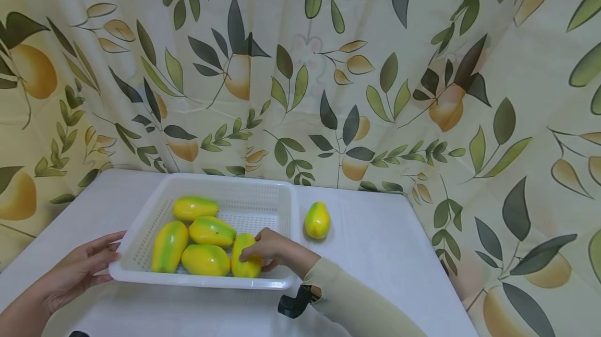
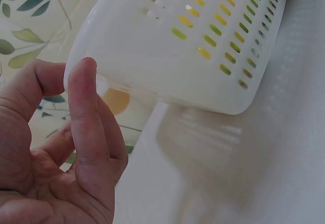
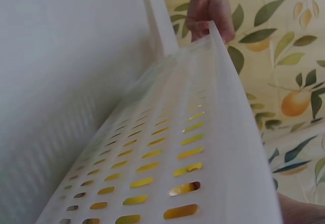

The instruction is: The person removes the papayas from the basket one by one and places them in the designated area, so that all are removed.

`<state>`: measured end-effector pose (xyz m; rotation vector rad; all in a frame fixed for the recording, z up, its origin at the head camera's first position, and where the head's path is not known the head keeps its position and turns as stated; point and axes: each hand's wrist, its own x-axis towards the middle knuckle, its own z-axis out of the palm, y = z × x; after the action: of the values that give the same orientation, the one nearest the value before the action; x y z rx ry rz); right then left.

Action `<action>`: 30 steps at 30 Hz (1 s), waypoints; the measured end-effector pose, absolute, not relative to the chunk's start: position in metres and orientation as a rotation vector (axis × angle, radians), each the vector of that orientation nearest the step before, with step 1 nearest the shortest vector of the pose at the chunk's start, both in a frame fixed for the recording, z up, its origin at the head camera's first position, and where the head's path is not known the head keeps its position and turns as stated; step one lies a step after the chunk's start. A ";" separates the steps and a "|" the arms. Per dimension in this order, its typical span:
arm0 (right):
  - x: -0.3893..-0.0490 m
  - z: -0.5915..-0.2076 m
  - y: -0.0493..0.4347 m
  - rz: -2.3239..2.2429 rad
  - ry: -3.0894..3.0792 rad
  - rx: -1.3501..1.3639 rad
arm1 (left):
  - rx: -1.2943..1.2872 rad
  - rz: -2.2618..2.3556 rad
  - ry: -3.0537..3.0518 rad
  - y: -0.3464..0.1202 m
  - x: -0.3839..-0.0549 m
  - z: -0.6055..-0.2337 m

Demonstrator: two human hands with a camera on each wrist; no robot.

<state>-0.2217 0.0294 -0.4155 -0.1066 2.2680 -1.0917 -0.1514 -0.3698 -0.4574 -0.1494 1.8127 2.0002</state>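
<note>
A white plastic basket (image 1: pixel 206 280) with slotted walls holds several glossy yellow-green papayas, among them one papaya (image 1: pixel 169 247) at the left. My left hand (image 1: pixel 75 269) pinches the basket's rim at its near left corner; in the left wrist view, the fingers (image 2: pixel 84 117) are at the rim. Inside the basket, my right hand (image 1: pixel 281 249) grips the rightmost papaya (image 1: pixel 246 256), with the thumb across its top and the other fingers down its right side, partly hidden. The right wrist view shows mostly the slotted outer wall (image 3: pixel 152 153), with yellow fruit behind it.
One more papaya (image 1: pixel 317 220) stands on the white-covered table (image 1: pixel 371 253), right of the basket. A curtain (image 1: pixel 300 65) printed with leaves and fruit hangs behind the table. A black strap mount (image 1: pixel 296 303) sits on the right wrist.
</note>
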 end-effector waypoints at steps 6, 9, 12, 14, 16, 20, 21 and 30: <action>-0.221 -0.415 0.030 -1.129 2.258 -0.073 | -0.152 1.991 1.816 -0.370 -0.151 -0.457; -0.221 -0.414 0.031 -1.143 2.263 -0.062 | -0.144 1.992 1.819 -0.370 -0.151 -0.457; -0.221 -0.414 0.031 -1.157 2.274 -0.054 | -0.138 1.996 1.814 -0.370 -0.152 -0.457; -0.221 -0.413 0.031 -1.170 2.282 -0.049 | -0.136 1.995 1.812 -0.370 -0.152 -0.457; -0.221 -0.413 0.031 -1.188 2.288 -0.043 | -0.140 1.994 1.809 -0.370 -0.151 -0.457; -0.220 -0.410 0.030 -1.230 2.290 -0.016 | -0.153 1.996 1.801 -0.370 -0.151 -0.457; -0.220 -0.410 0.030 -1.240 2.286 -0.007 | -0.153 1.997 1.799 -0.370 -0.151 -0.457; -0.219 -0.401 0.038 -1.357 2.216 0.010 | -0.169 2.013 1.796 -0.368 -0.151 -0.457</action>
<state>-0.2193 0.0375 -0.4008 0.0095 2.2155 -1.3568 -0.1510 -0.3680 -0.4574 -0.1689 1.7956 2.0130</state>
